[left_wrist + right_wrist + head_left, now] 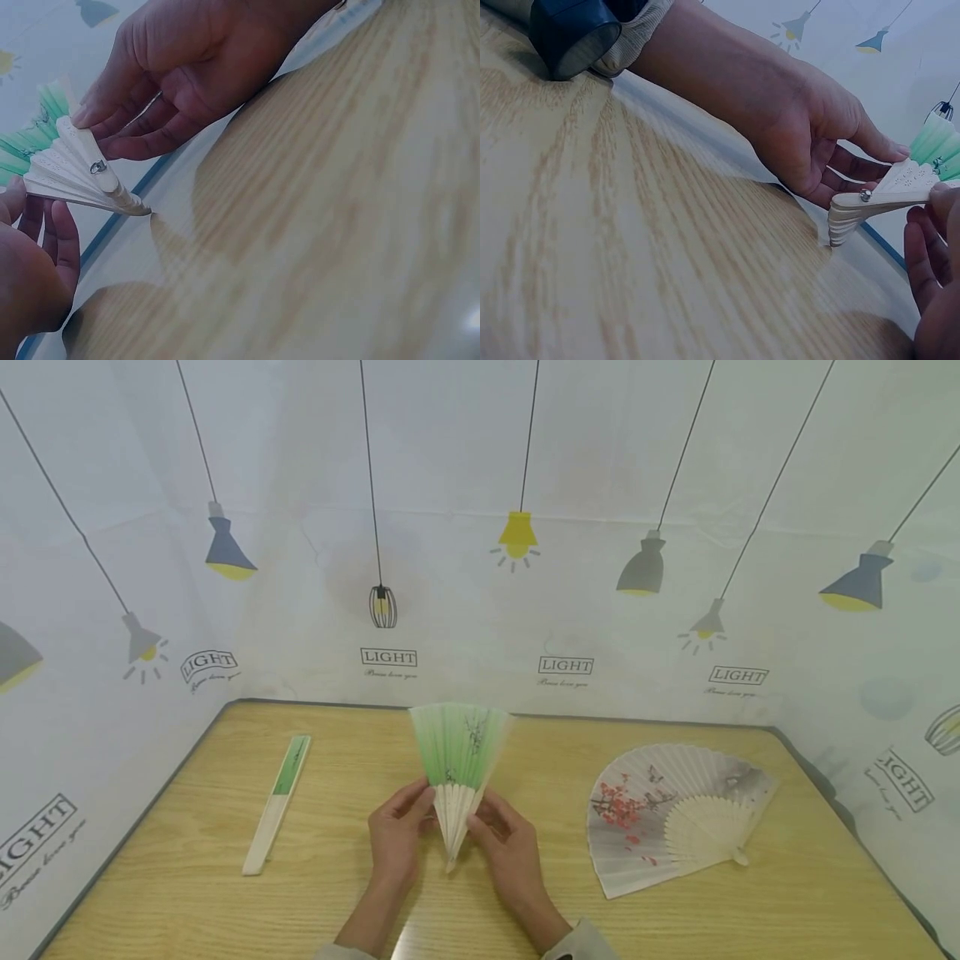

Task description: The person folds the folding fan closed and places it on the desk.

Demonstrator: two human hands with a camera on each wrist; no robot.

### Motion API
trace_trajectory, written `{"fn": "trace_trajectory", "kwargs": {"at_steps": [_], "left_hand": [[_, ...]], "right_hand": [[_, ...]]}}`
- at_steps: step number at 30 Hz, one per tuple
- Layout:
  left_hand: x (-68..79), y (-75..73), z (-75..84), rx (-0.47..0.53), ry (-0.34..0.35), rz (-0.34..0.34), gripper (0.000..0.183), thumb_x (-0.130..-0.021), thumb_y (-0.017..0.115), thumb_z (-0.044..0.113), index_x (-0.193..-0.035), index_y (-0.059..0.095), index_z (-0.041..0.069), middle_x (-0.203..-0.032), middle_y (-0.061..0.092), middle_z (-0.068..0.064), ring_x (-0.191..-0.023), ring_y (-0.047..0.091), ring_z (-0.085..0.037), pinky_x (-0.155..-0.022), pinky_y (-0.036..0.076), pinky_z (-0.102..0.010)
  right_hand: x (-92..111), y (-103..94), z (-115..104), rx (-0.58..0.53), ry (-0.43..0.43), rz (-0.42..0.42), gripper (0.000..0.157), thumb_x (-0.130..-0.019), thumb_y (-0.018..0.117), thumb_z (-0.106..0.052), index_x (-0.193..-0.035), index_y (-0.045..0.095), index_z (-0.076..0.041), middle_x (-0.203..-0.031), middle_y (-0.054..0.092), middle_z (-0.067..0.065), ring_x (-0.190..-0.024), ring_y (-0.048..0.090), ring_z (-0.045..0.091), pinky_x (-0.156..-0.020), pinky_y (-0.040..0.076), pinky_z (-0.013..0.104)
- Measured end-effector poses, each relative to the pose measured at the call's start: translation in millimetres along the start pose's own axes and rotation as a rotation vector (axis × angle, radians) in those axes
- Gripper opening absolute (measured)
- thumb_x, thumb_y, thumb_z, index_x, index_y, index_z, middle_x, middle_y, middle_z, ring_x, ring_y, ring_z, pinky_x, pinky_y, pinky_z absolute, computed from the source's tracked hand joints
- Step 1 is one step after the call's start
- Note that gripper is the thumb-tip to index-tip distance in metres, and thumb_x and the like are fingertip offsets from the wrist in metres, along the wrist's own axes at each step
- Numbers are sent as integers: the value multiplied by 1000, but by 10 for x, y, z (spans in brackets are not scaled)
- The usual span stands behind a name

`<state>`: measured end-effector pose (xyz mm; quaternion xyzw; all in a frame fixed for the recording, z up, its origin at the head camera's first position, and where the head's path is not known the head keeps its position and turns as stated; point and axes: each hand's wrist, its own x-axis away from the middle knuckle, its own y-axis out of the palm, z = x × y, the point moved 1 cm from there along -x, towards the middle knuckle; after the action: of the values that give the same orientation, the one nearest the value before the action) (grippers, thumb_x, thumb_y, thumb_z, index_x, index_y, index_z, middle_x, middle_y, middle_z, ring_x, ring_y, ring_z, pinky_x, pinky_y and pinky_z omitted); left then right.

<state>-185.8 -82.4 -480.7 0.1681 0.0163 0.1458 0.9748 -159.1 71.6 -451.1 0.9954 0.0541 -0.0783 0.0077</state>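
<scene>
Between both hands stands a partly spread green folding fan [467, 747], its pale ribs narrowing to the riveted end nearest the person. The left hand [396, 833] pinches the left outer rib with its thumb in front and fingers behind. On the other side, the right hand [512, 846] grips the right outer rib the same way. A metal rivet [97, 166] shows in the left wrist view, where the right hand [187, 67] is seen across the fan. The right wrist view shows the left hand [817, 124] on the far side of the pale ribs [907, 180].
A closed green folding fan [277, 806] lies at the left of the wooden table [187, 877]. To the right, a spread grey-white fan [615, 852] with red blossoms lies flat. A white sheet [450, 468] printed with lamps surrounds the table's back and sides.
</scene>
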Motion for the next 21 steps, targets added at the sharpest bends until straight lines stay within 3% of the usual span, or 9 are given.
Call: {"fn": "trace_trajectory", "kwargs": {"at_steps": [7, 15, 21], "left_hand": [[6, -3, 4, 6, -5, -14, 28, -88, 69, 11, -111, 66, -5, -92, 70, -9, -74, 65, -17, -65, 59, -29], [5, 0, -4, -10, -12, -13, 28, -88, 70, 11, -110, 66, -5, -93, 70, -9, -74, 65, -17, -66, 59, -30], [-2, -5, -15, -23, -22, -26, 29, -87, 71, 13, -110, 66, -4, -92, 69, -8, -73, 65, -16, -66, 59, -29]], "right_hand": [[-5, 6, 6, -12, 0, -8, 41, -92, 63, -5, -131, 55, -4, -112, 65, 13, -105, 60, 30, -91, 52, 31], [-12, 4, 49, -58, -14, -29, 41, -92, 63, -4, -132, 54, -2, -115, 63, 15, -103, 60, 33, -88, 54, 42], [-16, 1, 54, -41, -11, -49, 42, -92, 63, -5, -132, 53, -3, -114, 63, 14, -102, 61, 30, -89, 54, 36]]}}
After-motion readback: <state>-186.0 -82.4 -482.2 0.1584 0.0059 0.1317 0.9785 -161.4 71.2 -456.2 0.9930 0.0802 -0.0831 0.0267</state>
